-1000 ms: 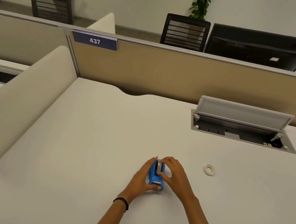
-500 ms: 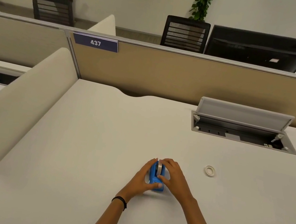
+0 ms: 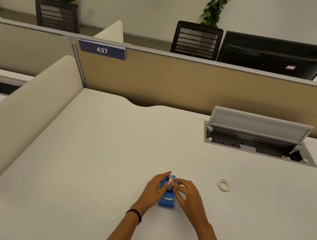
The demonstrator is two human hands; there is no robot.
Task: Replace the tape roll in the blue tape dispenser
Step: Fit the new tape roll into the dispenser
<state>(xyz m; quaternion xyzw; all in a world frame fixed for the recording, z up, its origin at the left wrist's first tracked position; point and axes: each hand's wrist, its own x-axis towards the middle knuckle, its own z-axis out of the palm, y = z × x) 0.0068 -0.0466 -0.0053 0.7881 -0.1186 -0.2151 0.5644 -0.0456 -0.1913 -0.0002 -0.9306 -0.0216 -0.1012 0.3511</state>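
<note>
- Seating the roll looks like the step in hand: it sits in the cradle at the far end of the dispenser, just below centre frame on the surface.
- Long axis of the dispenser runs away from the person, cutter end nearest the lower edge of the frame, roll end toward the top.
- Left hand is wrapped along the dispenser's left flank, its grip closed on the body, fingers reaching up past the roll end.
- Right hand lies on the right side, and its fingertips are pinched narrowly at the top of the roll; whether they hold the roll or a tape end I cannot tell.
- Roll lies between the two hands, at the fingertips of both and forward of the palms; the right is the one on it, so any pull of tape toward the cutter would come down the axis toward the person.
- Ring, small and white, lies flat to the right, well apart from both hands; probably the spent core.
</note>
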